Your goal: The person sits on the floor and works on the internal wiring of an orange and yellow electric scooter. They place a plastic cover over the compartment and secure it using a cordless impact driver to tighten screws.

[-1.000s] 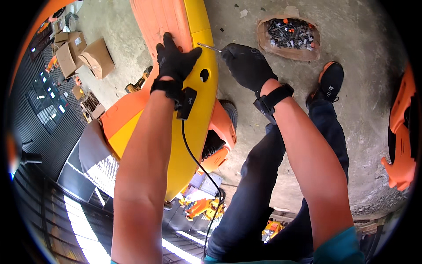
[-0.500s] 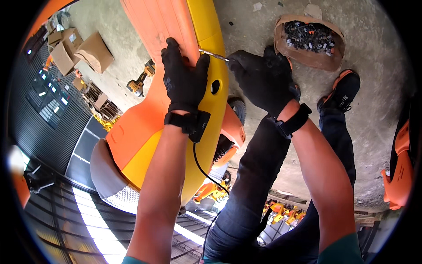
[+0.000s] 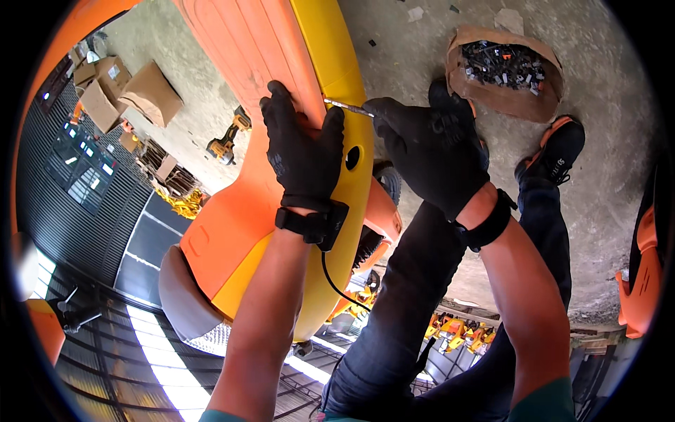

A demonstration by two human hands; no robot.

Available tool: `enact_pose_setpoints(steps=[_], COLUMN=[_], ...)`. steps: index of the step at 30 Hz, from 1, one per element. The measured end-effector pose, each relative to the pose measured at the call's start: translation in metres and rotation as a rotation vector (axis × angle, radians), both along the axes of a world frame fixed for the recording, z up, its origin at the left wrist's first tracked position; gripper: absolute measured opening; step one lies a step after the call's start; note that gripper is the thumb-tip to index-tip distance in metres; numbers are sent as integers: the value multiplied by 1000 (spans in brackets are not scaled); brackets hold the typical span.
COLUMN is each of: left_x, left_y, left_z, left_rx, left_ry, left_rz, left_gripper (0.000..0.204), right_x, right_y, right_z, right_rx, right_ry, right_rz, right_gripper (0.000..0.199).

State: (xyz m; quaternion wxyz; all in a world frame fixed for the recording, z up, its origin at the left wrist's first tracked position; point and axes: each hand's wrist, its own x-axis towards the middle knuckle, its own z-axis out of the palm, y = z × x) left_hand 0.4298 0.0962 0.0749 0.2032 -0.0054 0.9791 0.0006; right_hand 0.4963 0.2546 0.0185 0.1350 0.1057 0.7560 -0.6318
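Note:
A large orange and yellow plastic shell (image 3: pixel 246 211) stands in front of me. My left hand (image 3: pixel 302 151), in a black glove, presses flat on its yellow rim beside a dark oval hole (image 3: pixel 352 157). In its black glove, my right hand (image 3: pixel 429 151) pinches a long metal screw (image 3: pixel 348 107) whose tip touches the yellow edge just above my left thumb. A black band with a cable sits on my left wrist. A similar black band wraps my right wrist.
A brown bag of dark metal fasteners (image 3: pixel 505 69) lies on the concrete floor at the upper right. A yellow cordless drill (image 3: pixel 226 141) lies on the floor left of the shell. Cardboard boxes (image 3: pixel 119 88) sit at the upper left. Another orange part (image 3: pixel 643 274) shows at the right edge.
Both hands have come closer and lower in view. My right hand has brought the screw up to the yellow edge beside my left hand, which stays on the shell.

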Motion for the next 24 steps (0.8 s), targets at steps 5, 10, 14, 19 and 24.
enact_pose_setpoints(steps=[5,10,14,19,24], left_x=[3,3,3,5,7], left_y=[-2,6,6,4,-6], left_z=[-4,-2,-3,-6,-8], left_rx=[-31,-33,2,28,4], left_ry=[36,4,32,42,67], left_rz=[-77,-35,-16,-74,-179], left_gripper=[85,81,81,81,86], right_x=[-11,-19,-17,-16,-9], right_y=[2,5,0,-12,-17], right_z=[0,6,2,12,10], right_rx=[52,28,-174,-211,-322], right_ry=[1,-68,-206,-256,-325], right_rz=[63,106,60,-13,-43], right_gripper=[16,15,18,14,14])
